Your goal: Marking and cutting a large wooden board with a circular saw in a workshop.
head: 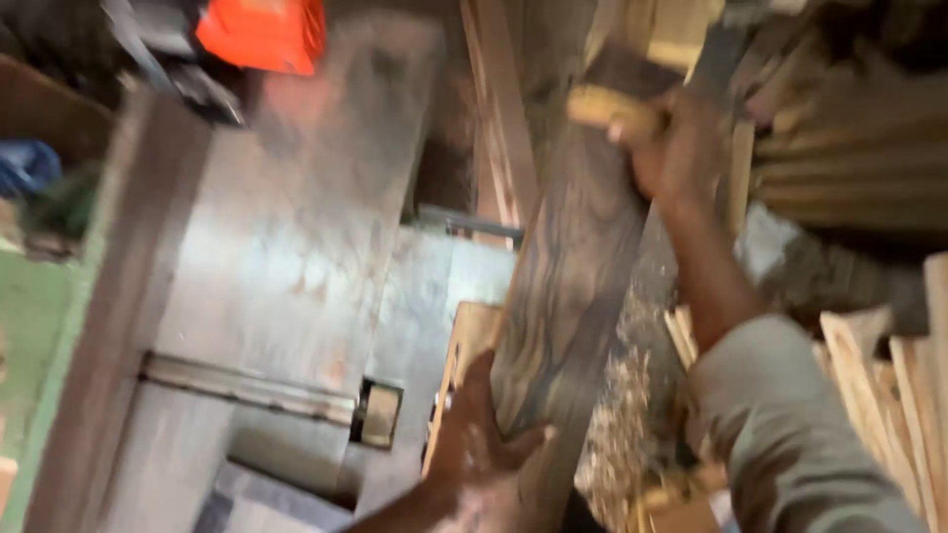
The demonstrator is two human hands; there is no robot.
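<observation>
A long dark-grained wooden plank (568,286) runs from the bottom centre up toward the top right. My left hand (482,449) grips its near end from the left side. My right hand (664,143) is stretched out to the plank's far part, fingers closed around a yellowish wooden handle (604,107), likely a brush or tool; blur hides what it is. To the left lies the grey metal table of a planing machine (286,247), with a fence bar along its left edge.
An orange guard (265,32) sits at the top of the machine. Wood shavings (620,424) lie beside the plank. Stacks of pale timber strips (889,385) fill the right side, with more boards at the top right. Green floor shows far left.
</observation>
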